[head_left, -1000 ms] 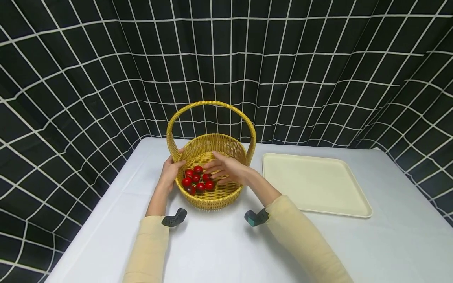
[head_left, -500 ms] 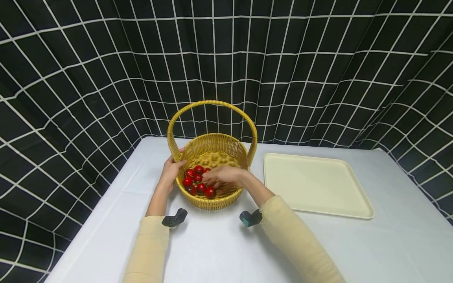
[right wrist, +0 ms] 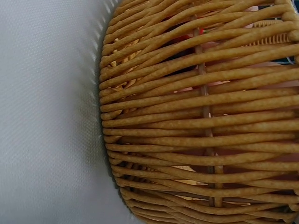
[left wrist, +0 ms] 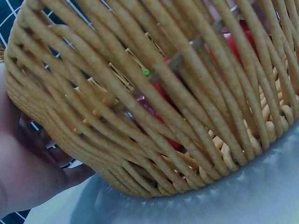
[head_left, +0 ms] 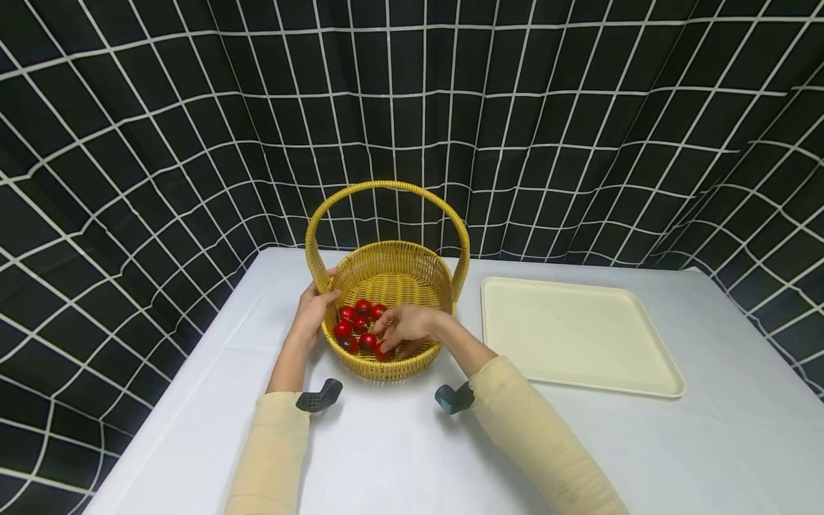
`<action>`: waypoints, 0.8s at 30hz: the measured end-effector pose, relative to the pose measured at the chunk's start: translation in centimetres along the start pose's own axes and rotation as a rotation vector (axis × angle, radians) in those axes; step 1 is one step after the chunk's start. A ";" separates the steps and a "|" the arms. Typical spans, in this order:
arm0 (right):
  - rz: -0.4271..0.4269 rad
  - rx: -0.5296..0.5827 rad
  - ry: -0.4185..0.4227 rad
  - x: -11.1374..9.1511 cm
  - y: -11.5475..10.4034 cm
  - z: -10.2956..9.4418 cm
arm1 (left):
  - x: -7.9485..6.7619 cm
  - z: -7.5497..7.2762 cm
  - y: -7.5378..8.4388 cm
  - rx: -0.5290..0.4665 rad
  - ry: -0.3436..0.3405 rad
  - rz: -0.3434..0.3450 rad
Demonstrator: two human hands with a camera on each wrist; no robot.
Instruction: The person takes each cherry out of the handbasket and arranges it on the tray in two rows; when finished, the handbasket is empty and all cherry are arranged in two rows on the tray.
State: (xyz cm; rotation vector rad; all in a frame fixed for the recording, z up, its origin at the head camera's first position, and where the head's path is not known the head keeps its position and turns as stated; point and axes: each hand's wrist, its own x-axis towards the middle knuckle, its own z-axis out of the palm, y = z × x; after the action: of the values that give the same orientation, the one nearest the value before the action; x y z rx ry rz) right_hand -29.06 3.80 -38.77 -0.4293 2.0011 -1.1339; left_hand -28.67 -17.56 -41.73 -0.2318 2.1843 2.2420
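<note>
A yellow wicker basket [head_left: 393, 371] with a tall arched handle stands on the white table. My left hand [head_left: 311, 310] grips its left side where the handle meets the rim, thumb over the edge. The left wrist view shows that hand [left wrist: 32, 170] against the woven wall [left wrist: 135, 126]. Several red cherries [head_left: 343, 329] lie in the left and front part of the basket. My right hand [head_left: 412, 323] reaches in over the right rim, thumb and fingers bent round a cherry [head_left: 380, 352] near the front. In the right wrist view the basket weave [right wrist: 201, 126] hides most of that hand.
To the right of the basket lies a shallow cream tray [head_left: 579, 332] on the white tablecloth [head_left: 386, 450]. A black curtain with a white grid [head_left: 425, 121] encloses the table at the back and sides.
My right hand has come down and left into the basket, its spread fingers closing round a cherry at the front. The left hand has stayed on the rim.
</note>
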 end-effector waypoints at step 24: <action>-0.038 -0.177 -0.018 -0.3 0.2 0.2 | 0.0 0.0 -0.2 -0.012 -0.004 0.031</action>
State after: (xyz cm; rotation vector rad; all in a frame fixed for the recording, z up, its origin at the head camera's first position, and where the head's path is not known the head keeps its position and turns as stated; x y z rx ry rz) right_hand -28.76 3.97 -38.83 -0.5676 2.0932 -0.9756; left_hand -28.69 -17.55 -41.90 -0.1940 2.1880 2.2703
